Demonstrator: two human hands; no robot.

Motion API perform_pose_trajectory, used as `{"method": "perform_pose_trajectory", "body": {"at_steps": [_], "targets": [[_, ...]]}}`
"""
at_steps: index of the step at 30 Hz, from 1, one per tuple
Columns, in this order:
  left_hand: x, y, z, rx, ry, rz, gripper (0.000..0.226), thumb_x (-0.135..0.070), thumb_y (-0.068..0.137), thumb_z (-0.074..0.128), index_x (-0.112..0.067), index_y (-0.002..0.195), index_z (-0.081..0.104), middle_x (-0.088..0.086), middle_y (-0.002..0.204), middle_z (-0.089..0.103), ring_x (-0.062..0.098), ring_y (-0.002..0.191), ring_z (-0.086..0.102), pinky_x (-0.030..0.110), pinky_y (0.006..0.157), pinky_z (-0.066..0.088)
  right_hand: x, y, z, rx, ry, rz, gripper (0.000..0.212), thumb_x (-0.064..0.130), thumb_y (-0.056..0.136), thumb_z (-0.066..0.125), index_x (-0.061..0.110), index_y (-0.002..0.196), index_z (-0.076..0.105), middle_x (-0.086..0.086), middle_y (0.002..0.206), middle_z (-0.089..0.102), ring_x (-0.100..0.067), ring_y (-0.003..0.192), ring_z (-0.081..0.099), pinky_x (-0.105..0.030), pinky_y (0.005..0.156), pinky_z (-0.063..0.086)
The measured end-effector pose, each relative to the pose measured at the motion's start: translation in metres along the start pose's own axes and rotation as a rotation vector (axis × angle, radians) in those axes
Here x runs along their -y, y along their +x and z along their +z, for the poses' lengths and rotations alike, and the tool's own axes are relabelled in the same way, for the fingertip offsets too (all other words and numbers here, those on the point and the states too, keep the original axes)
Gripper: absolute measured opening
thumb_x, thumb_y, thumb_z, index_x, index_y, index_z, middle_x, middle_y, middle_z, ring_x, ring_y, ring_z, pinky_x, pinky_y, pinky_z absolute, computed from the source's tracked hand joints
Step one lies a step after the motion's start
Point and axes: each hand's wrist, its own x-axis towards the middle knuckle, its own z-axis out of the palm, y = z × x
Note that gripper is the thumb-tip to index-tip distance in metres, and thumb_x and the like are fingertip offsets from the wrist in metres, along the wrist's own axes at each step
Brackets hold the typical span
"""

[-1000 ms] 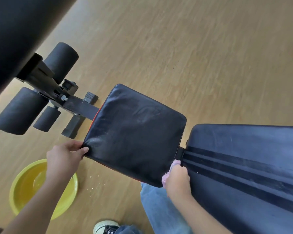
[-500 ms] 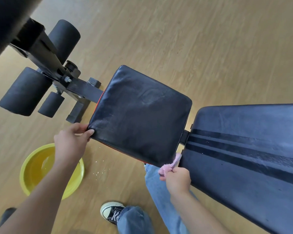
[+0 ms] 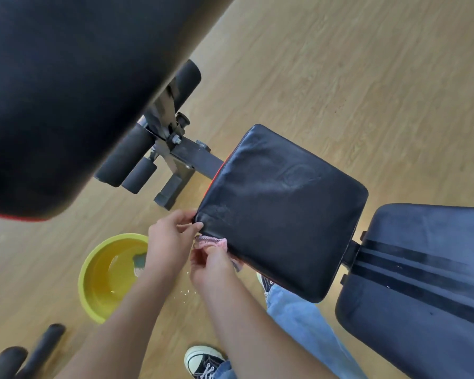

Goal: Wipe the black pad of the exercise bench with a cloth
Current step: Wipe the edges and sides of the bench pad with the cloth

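A big dark blurred shape (image 3: pixel 66 86) fills the upper left, hiding part of the foam rollers (image 3: pixel 126 157). The striped back pad (image 3: pixel 422 283) runs off the right edge. The pink cloth (image 3: pixel 211 242) mostly vanishes under the seat pad (image 3: pixel 279 212) and the right hand (image 3: pixel 211 266).

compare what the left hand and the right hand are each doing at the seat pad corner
The left hand pinches the bare corner of the black seat pad with nothing else in it; the right hand grips a pink cloth pressed against the pad's near edge. The left hand sits higher at the corner itself; the right hand sits just below it. Both meet at the same corner, almost touching.
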Motion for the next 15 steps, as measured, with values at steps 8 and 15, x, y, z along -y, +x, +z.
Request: {"method": "perform_pose_trajectory", "body": {"at_steps": [8,15], "targets": [[0.01,-0.007,-0.002,0.007,-0.086,0.015,0.029,-0.018,0.082,0.073,-0.044,0.093,0.075,-0.014,0.073,0.078,-0.009,0.069,0.07,0.023,0.071,0.059,0.007,-0.012,0.012,0.04,-0.256,-0.029,0.016,0.01,0.104,0.042,0.006,0.099,0.056,-0.016,0.075,0.072,-0.024,0.057,0.068,-0.022,0.046,0.055],[0.036,-0.059,-0.011,0.081,-0.021,0.083,0.054,-0.022,0.086,0.06,-0.033,0.138,0.051,-0.013,0.124,0.059,0.005,0.088,0.068,0.038,0.089,0.056,0.04,-0.052,-0.047,-0.08,-0.576,-0.312,0.024,-0.006,0.091,0.05,0.009,0.072,0.055,-0.011,0.071,0.057,-0.023,0.061,0.057,-0.03,0.061,0.051]]}}
